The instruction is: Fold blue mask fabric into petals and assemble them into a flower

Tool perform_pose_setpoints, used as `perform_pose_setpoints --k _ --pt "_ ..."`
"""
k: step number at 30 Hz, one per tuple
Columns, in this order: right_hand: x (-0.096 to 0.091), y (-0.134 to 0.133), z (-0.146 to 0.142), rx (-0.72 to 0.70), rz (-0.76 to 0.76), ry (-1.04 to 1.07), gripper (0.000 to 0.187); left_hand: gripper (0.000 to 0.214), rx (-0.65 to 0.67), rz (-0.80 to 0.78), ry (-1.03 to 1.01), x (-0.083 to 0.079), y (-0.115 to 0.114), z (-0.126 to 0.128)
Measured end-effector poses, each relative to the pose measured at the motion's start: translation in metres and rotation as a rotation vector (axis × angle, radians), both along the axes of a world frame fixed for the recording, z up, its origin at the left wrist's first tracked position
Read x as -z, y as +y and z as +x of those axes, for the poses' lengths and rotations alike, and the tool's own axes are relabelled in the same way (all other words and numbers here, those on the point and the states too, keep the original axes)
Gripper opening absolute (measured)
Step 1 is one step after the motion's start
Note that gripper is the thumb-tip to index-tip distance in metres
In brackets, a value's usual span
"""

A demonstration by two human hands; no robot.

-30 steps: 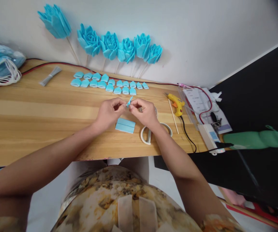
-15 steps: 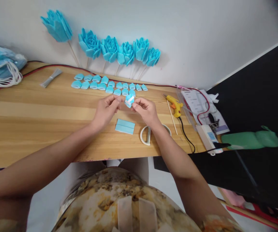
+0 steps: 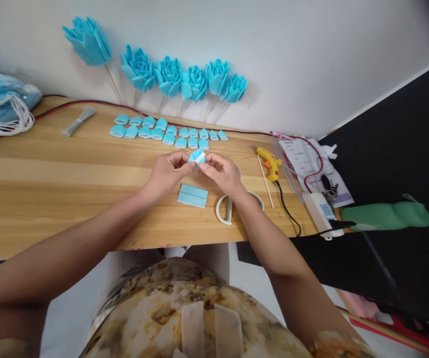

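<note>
Between my two hands is a small light-blue folded petal [image 3: 197, 156] with a white strip across it. My left hand [image 3: 169, 171] pinches its left side, thumb at the lower edge. On the right side, the fingers and thumb of my right hand [image 3: 222, 173] are closed on it too. Below them a flat light-blue rectangular piece [image 3: 193, 195] with a lengthwise crease lies on the wooden table [image 3: 68, 199]. White-handled scissors [image 3: 223, 209] lie partly hidden under my right wrist. Several folded blue petals [image 3: 157, 133] stand in two rows just beyond my hands.
Several blue flowers on sticks [image 3: 169, 75] lean against the wall. A yellow glue gun [image 3: 270, 163] and a thin stick [image 3: 265, 181] lie at right, near a white power strip [image 3: 322, 214] and green bottle [image 3: 386, 216]. A bundle of ties [image 3: 79, 121] and a plastic bag [image 3: 9, 99] are left.
My left hand has moved right and now grips the petal along with my right hand. The petal has shifted slightly left and down, and its white strip sits at a different angle.
</note>
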State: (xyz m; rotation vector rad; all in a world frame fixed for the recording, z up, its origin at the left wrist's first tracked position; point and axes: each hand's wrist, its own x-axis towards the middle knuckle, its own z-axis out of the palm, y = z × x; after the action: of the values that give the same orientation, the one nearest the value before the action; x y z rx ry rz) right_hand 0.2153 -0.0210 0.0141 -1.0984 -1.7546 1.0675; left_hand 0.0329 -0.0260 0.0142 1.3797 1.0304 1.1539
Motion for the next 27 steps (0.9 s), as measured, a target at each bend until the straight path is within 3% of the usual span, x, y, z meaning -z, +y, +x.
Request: perform_pose_setpoints --k 5,17,27 --pt "0.0012 0.0003 -0.0033 0.017 -0.016 -0.029 0.026 0.018 0.004 0.031 0.036 -0.0016 -0.0026 0.0014" --pt "0.0027 0.0014 0.0008 -0.041 -0.042 0.002 0.022 0.023 -0.006 -0.076 -0.050 0.0021 0.0011 -0.0020" --pt "0.0005 0.0023 -0.0010 0.044 0.024 0.004 0.025 0.008 -0.117 0.032 -0.039 0.0013 0.0044 -0.0011"
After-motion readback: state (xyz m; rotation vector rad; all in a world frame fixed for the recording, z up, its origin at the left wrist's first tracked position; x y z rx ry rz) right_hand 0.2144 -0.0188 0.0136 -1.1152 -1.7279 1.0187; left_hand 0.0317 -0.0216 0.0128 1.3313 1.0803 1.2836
